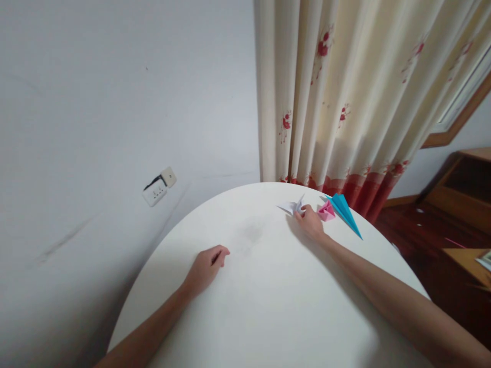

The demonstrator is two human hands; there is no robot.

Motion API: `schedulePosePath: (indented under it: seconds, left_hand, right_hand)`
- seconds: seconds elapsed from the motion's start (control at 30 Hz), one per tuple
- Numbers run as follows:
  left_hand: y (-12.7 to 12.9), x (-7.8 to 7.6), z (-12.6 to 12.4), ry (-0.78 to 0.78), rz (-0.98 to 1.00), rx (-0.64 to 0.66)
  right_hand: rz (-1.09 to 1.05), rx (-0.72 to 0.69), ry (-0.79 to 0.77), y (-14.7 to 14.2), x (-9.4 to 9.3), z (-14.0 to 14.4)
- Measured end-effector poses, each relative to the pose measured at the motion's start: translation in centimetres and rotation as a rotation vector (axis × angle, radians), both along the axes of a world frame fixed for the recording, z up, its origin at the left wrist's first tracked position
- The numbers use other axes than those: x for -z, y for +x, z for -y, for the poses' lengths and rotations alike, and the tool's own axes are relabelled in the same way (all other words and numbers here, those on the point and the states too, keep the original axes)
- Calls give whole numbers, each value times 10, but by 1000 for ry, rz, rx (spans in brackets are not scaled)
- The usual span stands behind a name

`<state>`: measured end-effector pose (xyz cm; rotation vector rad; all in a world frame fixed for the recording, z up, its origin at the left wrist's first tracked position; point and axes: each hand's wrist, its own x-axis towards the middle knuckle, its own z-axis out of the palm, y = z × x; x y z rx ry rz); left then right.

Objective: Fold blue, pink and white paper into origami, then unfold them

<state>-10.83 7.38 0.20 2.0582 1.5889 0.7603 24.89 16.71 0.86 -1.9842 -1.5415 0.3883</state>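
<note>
A white origami crane (292, 206) lies near the far edge of the round white table, its pointed wings or tail spread out to the left and up. My right hand (310, 222) pinches the crane's near right side between thumb and fingers. Just right of that hand sits a pink folded paper piece (326, 211). Beyond it lies a blue paper airplane (346, 213), its nose pointing toward the near right. My left hand (207, 265) rests on the left part of the table with its fingers curled in, and nothing shows in it.
The white table (245, 306) curves close to a pale wall with a socket (156, 192) at the left. Cream curtains (318, 92) with red flowers hang behind the far edge. Wooden furniture (468, 260) stands on the dark red floor at the right.
</note>
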Motion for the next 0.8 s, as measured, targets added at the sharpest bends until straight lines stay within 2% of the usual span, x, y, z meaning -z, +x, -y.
schedulePosePath:
  seconds: [0.23, 0.57, 0.67, 0.8]
  left_hand:
    - [-3, -1, 0, -55, 62, 22]
    - [-3, -1, 1, -78, 70, 24]
    - [-2, 0, 3, -58, 67, 28]
    - [2, -4, 11, -33, 39, 18]
  right_hand:
    - [44, 73, -26, -7, 3, -22]
    - [-20, 107, 12, -14, 9, -35]
    - [-64, 41, 68, -15, 14, -28]
    - [-170, -145, 173, -17, 19, -5]
